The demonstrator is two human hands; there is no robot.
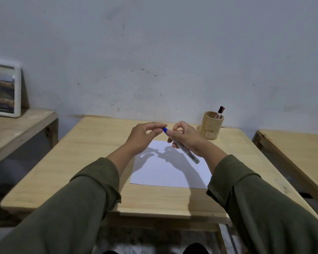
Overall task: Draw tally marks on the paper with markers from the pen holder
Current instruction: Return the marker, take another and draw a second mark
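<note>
A blank white sheet of paper (170, 171) lies on the wooden table (92, 162) in front of me. My right hand (187, 139) holds a white marker (186, 153) with a blue cap, slanted above the paper, cap end pointing up and left. My left hand (145, 137) hovers just left of the blue cap, its fingertips pinched at or right beside the cap. A wooden pen holder (210, 128) stands at the table's far right, with a red-capped marker (219, 112) sticking out of it.
The table stands against a grey wall (154, 52). A second wooden table (17, 125) at the left carries a framed picture (4, 90). Another wooden table (297, 147) lies at the right, across a narrow gap.
</note>
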